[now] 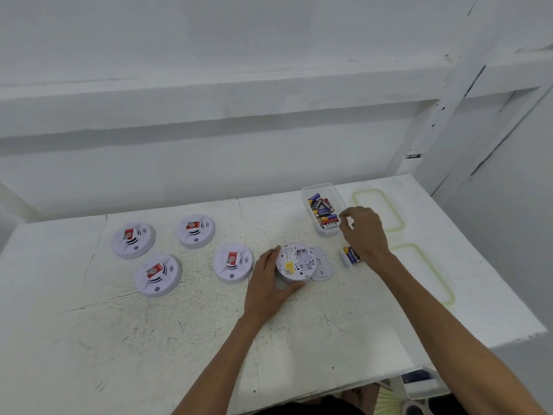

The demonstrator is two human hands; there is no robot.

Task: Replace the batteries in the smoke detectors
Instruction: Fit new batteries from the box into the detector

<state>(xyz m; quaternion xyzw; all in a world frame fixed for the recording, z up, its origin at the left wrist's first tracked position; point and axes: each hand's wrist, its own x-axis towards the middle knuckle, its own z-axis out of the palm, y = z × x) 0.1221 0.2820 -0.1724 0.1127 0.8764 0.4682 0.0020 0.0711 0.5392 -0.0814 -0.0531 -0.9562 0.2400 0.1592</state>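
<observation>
A white smoke detector [296, 262] lies upside down on the table, its battery bay uncovered and empty. My left hand [269, 283] grips its left and front rim. Its round back cover [323, 265] lies just to its right. My right hand [365, 232] hovers beside a clear plastic box of batteries [321, 209], fingers curled; I cannot tell whether they pinch anything. Under my right wrist sits another small clear box [350, 256] with a few batteries in it.
Several more smoke detectors lie face up with red stickers: one [233, 262] next to my left hand, others [157, 274], [133, 239], [195, 230] further left. Two clear lids with green rims [378, 209], [425, 272] lie on the right of the white table [209, 324].
</observation>
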